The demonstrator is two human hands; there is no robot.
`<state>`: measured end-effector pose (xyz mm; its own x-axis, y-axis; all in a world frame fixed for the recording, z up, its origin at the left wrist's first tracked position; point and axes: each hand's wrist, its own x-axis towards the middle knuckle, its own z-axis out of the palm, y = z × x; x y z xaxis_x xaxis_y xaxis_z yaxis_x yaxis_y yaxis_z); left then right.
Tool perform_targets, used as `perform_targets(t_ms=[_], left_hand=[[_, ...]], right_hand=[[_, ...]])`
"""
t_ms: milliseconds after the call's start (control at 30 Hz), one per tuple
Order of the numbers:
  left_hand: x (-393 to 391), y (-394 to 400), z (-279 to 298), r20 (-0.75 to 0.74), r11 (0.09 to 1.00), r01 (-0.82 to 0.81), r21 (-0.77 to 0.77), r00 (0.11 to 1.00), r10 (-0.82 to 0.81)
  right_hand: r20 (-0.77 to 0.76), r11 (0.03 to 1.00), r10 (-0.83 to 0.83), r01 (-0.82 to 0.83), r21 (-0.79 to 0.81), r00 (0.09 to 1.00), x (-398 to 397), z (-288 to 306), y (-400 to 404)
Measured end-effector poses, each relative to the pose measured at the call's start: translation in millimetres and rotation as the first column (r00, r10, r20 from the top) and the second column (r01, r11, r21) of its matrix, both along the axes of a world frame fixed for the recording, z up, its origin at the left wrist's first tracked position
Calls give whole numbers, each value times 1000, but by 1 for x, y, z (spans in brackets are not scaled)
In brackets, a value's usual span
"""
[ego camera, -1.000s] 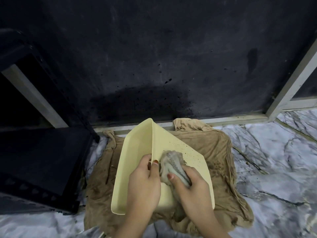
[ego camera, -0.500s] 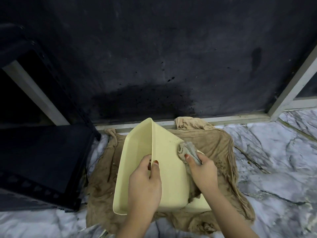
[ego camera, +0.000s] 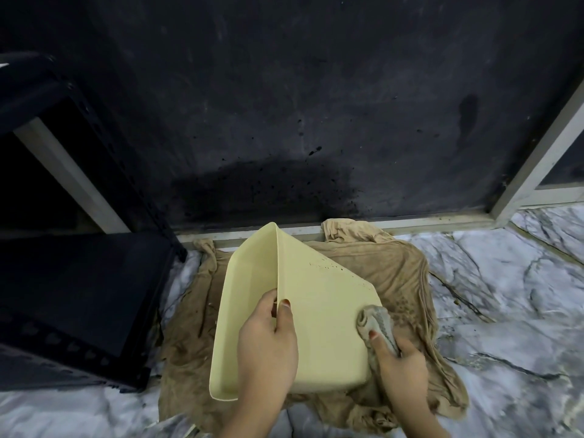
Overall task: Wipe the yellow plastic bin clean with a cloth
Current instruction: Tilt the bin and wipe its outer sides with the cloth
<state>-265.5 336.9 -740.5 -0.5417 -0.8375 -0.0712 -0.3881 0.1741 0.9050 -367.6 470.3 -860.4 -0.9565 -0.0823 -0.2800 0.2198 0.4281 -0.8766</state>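
Yellow plastic bin (ego camera: pixel 322 327) stands tilted on a brown towel (ego camera: pixel 398 273) on marble floor (ego camera: pixel 505 295). Left hand (ego camera: pixel 267 346) pinches its upper rim, thumb outside. Right hand (ego camera: pixel 396 358) clutches a grey cloth (ego camera: pixel 376 324) against its right edge.

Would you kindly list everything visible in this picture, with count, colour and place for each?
yellow plastic bin: one, pale yellow, tilted on edge over the brown cloth, dark specks near its upper right
grey cloth: one, grey, bunched against the bin's right edge
brown cloth: one, tan and stained, spread on the floor under the bin
floor: one, grey-white marble pattern, across the bottom
wall panel: one, black with dark splatter, behind the bin
frame strip: one, off-white, along the panel's base
black shelf unit: one, black, at the left
left hand: one, grip on the bin's raised edge
right hand: one, pressing the grey cloth to the bin
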Motion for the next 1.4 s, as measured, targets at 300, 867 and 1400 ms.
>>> perform_targets(t_ms=[300,867,1400], left_hand=[[-2,3,-3,12,997,12,-77,1000,-12],[7,-8,-3,-20,999,18,48,1000,-17],[-1,-38,1,-20,996,-94,12,995,94]], right_hand=[[-258,935,294,-333,-123,920,29,76,-61],[-127,980,198,-197,19,972,-26,30,-46],[-221,982,183,-168,83,958,6,8,-23]])
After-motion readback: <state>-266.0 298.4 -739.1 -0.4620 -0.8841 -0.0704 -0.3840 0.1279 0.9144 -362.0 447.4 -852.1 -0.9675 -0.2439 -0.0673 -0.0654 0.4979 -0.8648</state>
